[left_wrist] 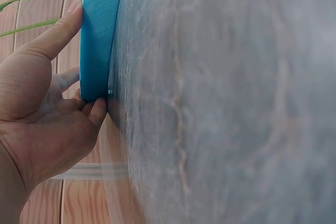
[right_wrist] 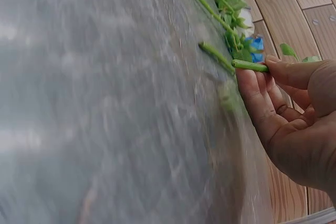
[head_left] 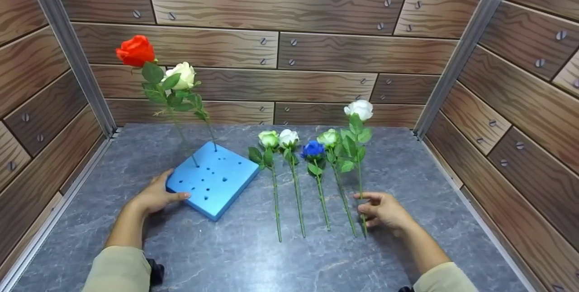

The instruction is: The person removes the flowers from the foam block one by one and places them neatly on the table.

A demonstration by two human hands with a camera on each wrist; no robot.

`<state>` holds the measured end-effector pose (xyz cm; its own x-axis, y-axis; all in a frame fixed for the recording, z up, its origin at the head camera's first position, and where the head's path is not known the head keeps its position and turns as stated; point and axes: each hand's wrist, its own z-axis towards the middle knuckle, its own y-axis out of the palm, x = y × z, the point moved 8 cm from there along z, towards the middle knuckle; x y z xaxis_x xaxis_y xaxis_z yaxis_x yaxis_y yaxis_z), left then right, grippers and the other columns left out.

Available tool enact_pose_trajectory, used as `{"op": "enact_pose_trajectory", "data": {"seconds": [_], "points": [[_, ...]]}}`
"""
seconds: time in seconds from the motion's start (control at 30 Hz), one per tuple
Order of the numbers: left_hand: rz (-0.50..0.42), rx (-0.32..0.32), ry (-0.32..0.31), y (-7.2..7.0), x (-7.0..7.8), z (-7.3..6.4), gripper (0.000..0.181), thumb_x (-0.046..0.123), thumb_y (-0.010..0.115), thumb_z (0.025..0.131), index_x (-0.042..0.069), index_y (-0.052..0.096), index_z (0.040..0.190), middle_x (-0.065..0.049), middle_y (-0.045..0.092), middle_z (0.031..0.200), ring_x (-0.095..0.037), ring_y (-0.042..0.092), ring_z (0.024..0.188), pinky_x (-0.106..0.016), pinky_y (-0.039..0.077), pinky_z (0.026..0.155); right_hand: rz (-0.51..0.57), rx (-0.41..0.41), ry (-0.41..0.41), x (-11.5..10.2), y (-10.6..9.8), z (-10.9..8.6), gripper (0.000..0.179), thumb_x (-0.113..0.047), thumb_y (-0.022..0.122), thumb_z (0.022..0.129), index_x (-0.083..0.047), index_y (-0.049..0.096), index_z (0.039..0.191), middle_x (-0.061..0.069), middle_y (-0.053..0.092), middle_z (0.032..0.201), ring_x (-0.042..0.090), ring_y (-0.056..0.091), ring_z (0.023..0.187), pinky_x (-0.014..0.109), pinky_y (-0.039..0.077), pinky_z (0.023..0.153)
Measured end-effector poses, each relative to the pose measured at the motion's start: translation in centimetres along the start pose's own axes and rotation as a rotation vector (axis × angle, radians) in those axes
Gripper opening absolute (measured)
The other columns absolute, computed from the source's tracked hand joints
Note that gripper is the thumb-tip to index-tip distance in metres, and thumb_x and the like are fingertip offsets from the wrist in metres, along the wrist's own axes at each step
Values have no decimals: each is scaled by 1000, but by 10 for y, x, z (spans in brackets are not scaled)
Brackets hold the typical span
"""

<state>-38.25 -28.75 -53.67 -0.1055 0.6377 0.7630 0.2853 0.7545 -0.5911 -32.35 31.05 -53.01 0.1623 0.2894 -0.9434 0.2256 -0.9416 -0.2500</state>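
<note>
At the left, my left hand [head_left: 156,195] grips the near-left corner of a blue block [head_left: 239,176] with small holes, thumb on top and fingers round its side. A red rose [head_left: 136,51] and a cream rose [head_left: 182,76] stand upright in its holes. On the right, my right hand [head_left: 386,213] pinches a white rose [head_left: 359,110] low on its stem. In the right wrist view the cut end of that stem [right_wrist: 249,66] pokes out between thumb and fingers, raised off the table.
Left of the held rose, a row of roses lies on the grey marbled table [head_left: 262,265]: a pale green rose [head_left: 268,139], a white one, a blue rose [head_left: 313,148] and another greenish rose [head_left: 328,138]. Wood-patterned walls [head_left: 325,52] enclose the back and sides.
</note>
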Motion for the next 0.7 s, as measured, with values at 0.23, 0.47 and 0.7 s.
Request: {"op": "enact_pose_trajectory", "data": {"seconds": [0.23, 0.47, 0.7], "points": [[12, 1, 11, 0, 1, 0, 122, 46, 81, 98, -3, -4, 172, -42, -4, 174, -65, 1, 161, -77, 14, 131, 1, 15, 27, 8, -14, -4, 55, -5, 68, 105, 8, 50, 155, 2, 70, 94, 12, 70, 79, 28, 66, 67], [9, 2, 14, 0, 1, -1, 123, 46, 81, 98, -4, -4, 172, -42, -4, 174, -65, 0, 161, -77, 12, 131, -11, 16, 57, 17, -26, -6, 59, -6, 69, 105, 8, 47, 157, 3, 71, 93, 11, 69, 78, 27, 65, 67], [7, 1, 1, 0, 0, -1, 123, 47, 80, 98, -2, -4, 172, -42, -5, 175, -65, 0, 161, -78, 12, 131, -17, 22, 82, 23, -36, -8, 59, -7, 70, 104, 7, 48, 157, 1, 74, 93, 10, 70, 77, 26, 65, 67]]}}
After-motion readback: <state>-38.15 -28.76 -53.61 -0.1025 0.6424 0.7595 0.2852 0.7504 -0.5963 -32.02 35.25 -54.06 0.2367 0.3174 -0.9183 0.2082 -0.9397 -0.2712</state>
